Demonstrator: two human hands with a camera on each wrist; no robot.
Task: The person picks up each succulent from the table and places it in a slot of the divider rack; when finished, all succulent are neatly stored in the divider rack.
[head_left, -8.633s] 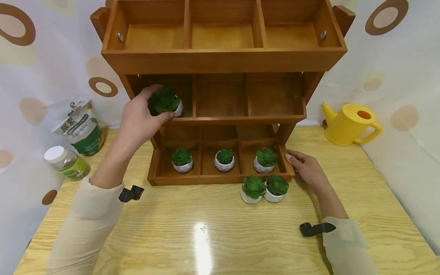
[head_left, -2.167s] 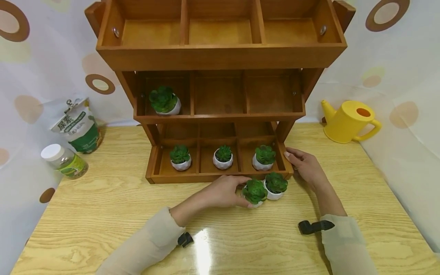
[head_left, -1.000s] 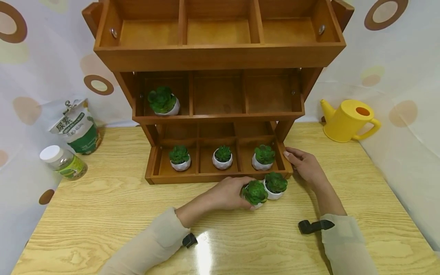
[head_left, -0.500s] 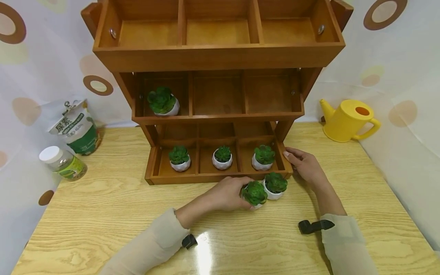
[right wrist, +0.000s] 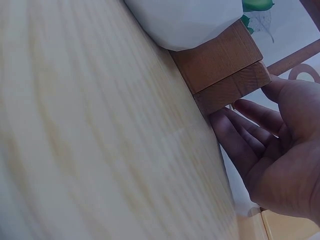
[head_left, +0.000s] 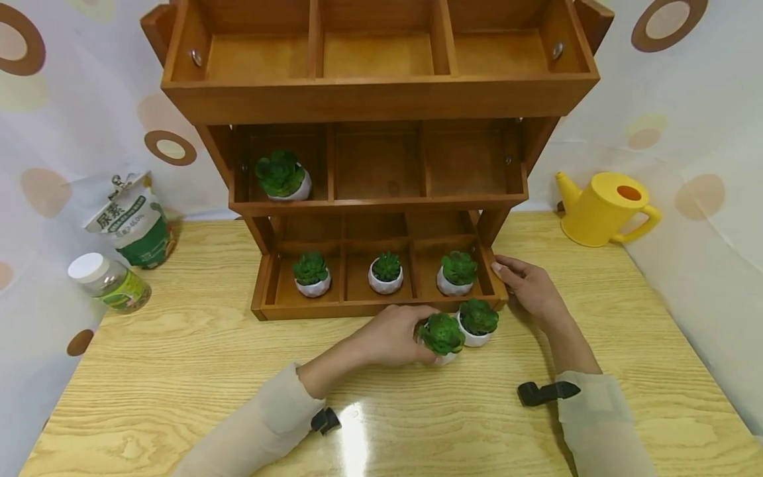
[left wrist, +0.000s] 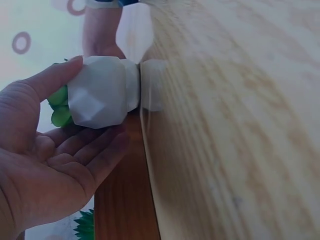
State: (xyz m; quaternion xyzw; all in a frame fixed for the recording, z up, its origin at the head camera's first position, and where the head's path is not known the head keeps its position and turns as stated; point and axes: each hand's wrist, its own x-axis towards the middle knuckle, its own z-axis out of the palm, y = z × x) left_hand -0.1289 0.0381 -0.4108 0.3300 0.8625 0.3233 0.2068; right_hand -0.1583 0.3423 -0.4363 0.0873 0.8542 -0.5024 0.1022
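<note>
My left hand (head_left: 396, 334) grips a potted succulent (head_left: 442, 334) in front of the shelf; its white faceted pot (left wrist: 97, 92) lies between thumb and fingers in the left wrist view. I cannot tell whether that pot is lifted off the table. Beside it, to the right, stands another potted succulent (head_left: 477, 321). My right hand (head_left: 533, 291) holds the right end of the wooden shelf's (head_left: 381, 309) lowest tier, thumb at the upper edge and fingers against the end board (right wrist: 235, 85). A further succulent (head_left: 283, 175) sits in the middle tier's left compartment.
Three small succulents, left (head_left: 311, 273), centre (head_left: 386, 272) and right (head_left: 457, 272), fill the lowest tier's front compartments. A yellow watering can (head_left: 605, 209) stands at right. A green-white bag (head_left: 134, 222) and a white-capped jar (head_left: 111, 283) are at left. The shelf's top tier overhangs.
My left hand has let go of the succulent in the middle tier's left compartment, come down to the table and taken hold of the left of two succulents there. The right hand stays put.
</note>
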